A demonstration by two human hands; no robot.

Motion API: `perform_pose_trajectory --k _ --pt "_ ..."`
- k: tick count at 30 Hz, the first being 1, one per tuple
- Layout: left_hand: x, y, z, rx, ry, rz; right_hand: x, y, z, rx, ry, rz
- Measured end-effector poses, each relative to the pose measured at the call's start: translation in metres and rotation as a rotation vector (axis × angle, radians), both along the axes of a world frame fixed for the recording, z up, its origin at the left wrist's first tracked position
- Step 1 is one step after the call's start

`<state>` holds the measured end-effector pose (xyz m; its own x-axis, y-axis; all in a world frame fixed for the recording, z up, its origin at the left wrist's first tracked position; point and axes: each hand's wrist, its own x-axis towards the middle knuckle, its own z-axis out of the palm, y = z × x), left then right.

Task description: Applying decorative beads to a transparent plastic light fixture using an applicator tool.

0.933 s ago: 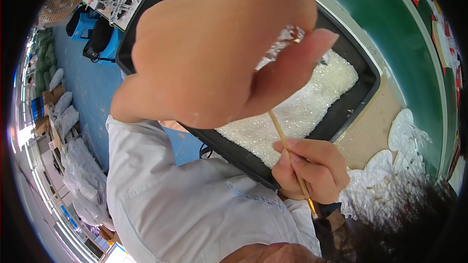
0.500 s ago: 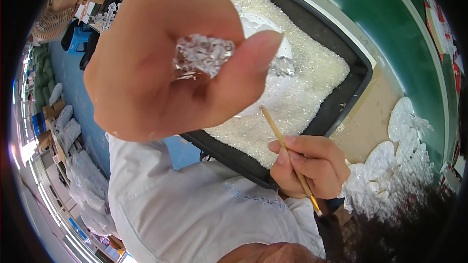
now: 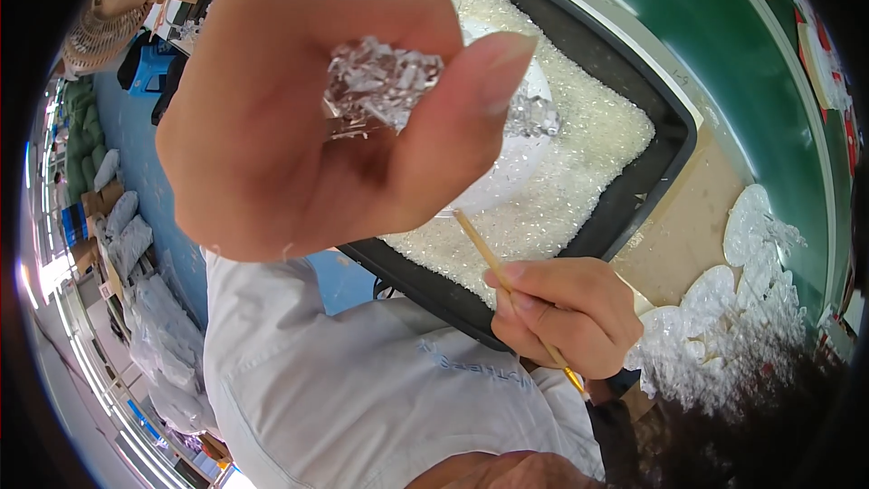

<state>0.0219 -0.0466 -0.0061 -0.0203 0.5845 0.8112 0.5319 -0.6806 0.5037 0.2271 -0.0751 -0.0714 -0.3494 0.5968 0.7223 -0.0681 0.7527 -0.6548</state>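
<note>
Close up, my left hand [image 3: 299,118] curls round a clear, faceted, crystal-like piece [image 3: 385,81], its fingers and thumb closed on it. More of the clear faceted material [image 3: 534,116] sticks out past the thumb. Behind that hand lies a white round disc [image 3: 520,167], partly hidden; whether it is joined to the clear piece I cannot tell. My right hand [image 3: 575,317] pinches a thin wooden brush [image 3: 484,249] like a pen. Its bare handle end points up to the disc's lower edge, while the gold ferrule and bristles point back toward me.
Below my hands, a black tray [image 3: 674,140] holds a bed of small clear, glittering bits [image 3: 597,136]. Clear discs with spiky crystal pieces [image 3: 715,335] are heaped at the right, beside a green surface [image 3: 688,18]. A beige fan [image 3: 113,18] stands at the far left.
My right hand has shifted slightly left with the brush, bringing its handle tip left and a little lower. My left hand has risen a little, still gripping the clear piece.
</note>
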Motion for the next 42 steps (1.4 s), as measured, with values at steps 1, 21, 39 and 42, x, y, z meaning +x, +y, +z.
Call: perform_pose_trajectory --k 1,21,39,42 --pt "0.002 -0.001 0.001 -0.012 -0.005 0.01 -0.001 0.0 0.0 0.002 0.01 0.003" --pt "-0.021 0.003 0.007 0.036 0.271 -0.044 0.004 -0.007 0.004 -0.124 -0.055 -0.111" --pt "-0.017 0.005 0.005 0.04 0.279 -0.124 0.013 -0.002 -0.004 -0.114 -0.05 -0.15" --pt "-0.016 0.006 0.004 0.075 0.263 -0.131 0.013 0.002 -0.002 -0.08 -0.07 -0.233"
